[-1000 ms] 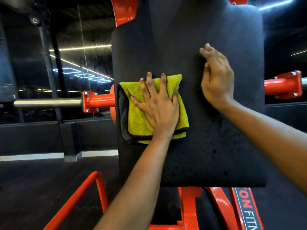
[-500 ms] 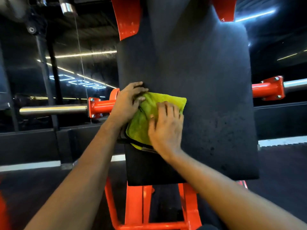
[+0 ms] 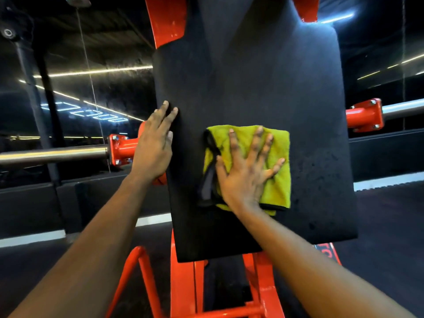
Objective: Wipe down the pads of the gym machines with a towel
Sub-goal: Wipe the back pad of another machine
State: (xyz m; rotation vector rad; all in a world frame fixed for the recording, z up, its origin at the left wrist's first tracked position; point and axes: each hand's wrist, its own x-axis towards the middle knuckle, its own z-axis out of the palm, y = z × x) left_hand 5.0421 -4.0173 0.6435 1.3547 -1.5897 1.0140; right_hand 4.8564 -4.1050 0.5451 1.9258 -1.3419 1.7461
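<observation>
- My right hand (image 3: 246,173), fingers spread, presses a folded yellow-green microfiber towel (image 3: 274,180), dark-edged, flat on the black pad (image 3: 263,83).
- My left hand (image 3: 153,148) lies flat, fingers straight, against the pad's left edge.

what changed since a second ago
The towel passed from the left hand to the right hand, which now presses it flat, further right on the pad. The left hand moved to the pad's left edge. The towel stays folded against the pad.
</observation>
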